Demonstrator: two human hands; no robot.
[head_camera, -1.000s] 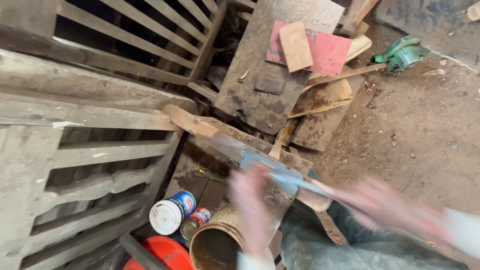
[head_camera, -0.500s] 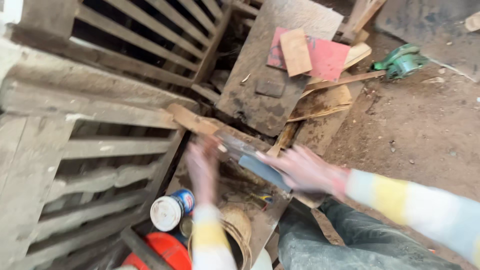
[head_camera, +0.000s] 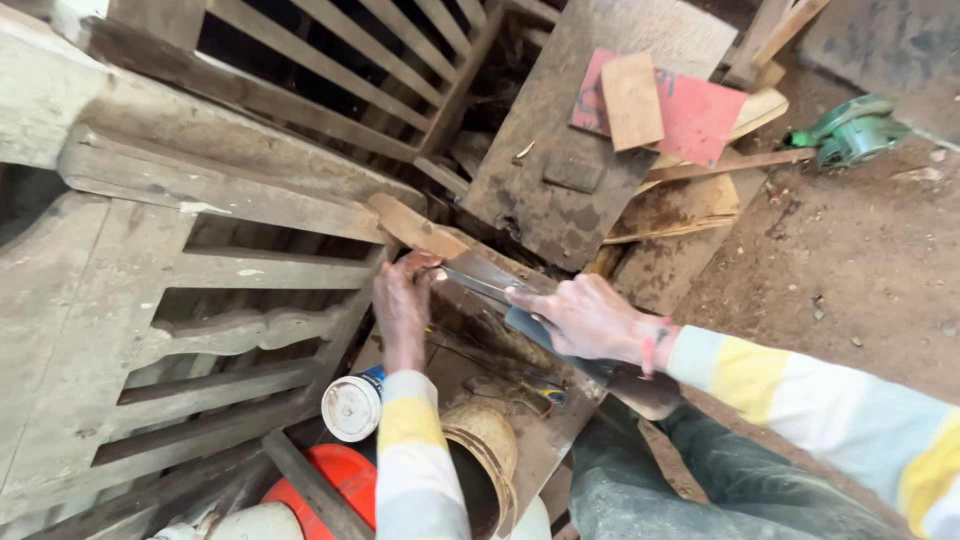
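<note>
Your left hand (head_camera: 402, 300) is closed around the far tip of a long flat grey metal blade (head_camera: 500, 292), fingers curled over its end just below a pale wooden wedge-shaped offcut (head_camera: 415, 227). Your right hand (head_camera: 588, 318) presses down on the middle of the same blade, fingers spread along its top face, so both hands are clamped on it and sit a little apart along its length.

The blade's long axis runs diagonally: the tip under your left hand points up and to the left, toward the weathered grey wooden frame with slats (head_camera: 190, 300), while its dark handle end (head_camera: 640, 385) runs down and to the right, under your right wrist and close to your grey-trousered knee (head_camera: 650, 480). It lies roughly flat over a dirty brown wooden board (head_camera: 470, 365).

Just beside your left forearm a white-lidded tin with a blue side (head_camera: 353, 405) lies on its side, with an orange round container (head_camera: 335, 490) nearer you and a tan coiled basket rim (head_camera: 487, 450) to its right. Farther off, a red square sheet (head_camera: 700, 115) bears a small tan wooden block (head_camera: 632, 100) on a large grey board (head_camera: 560, 170). A green power tool (head_camera: 852, 130) rests on the dirt floor (head_camera: 860, 260).
</note>
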